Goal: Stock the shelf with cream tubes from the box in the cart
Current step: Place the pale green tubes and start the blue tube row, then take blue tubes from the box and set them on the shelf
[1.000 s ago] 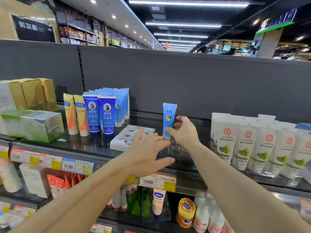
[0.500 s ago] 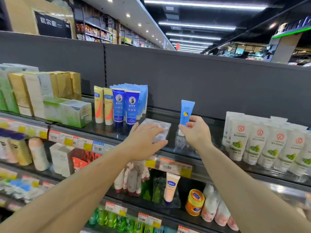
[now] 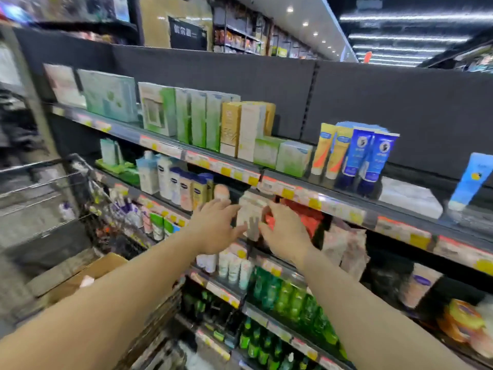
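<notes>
While both arms reach forward, the left hand (image 3: 213, 225) and right hand (image 3: 285, 231) hang empty with loose fingers before the shelf (image 3: 346, 206); one light blue cream tube (image 3: 469, 180) stands there, the cardboard box (image 3: 80, 276) lower left.

Light blue cream tube (image 3: 470, 180) with a yellow-and-dark emblem, at 3 o'clock. Dark blue tubes (image 3: 366, 158) with white labels; beside them, yellow tubes (image 3: 329, 148) with orange wedges. Gold cartons (image 3: 231, 126); green-and-white boxes (image 3: 160, 109). Brown cardboard box (image 3: 88, 273), at 8 o'clock.
</notes>
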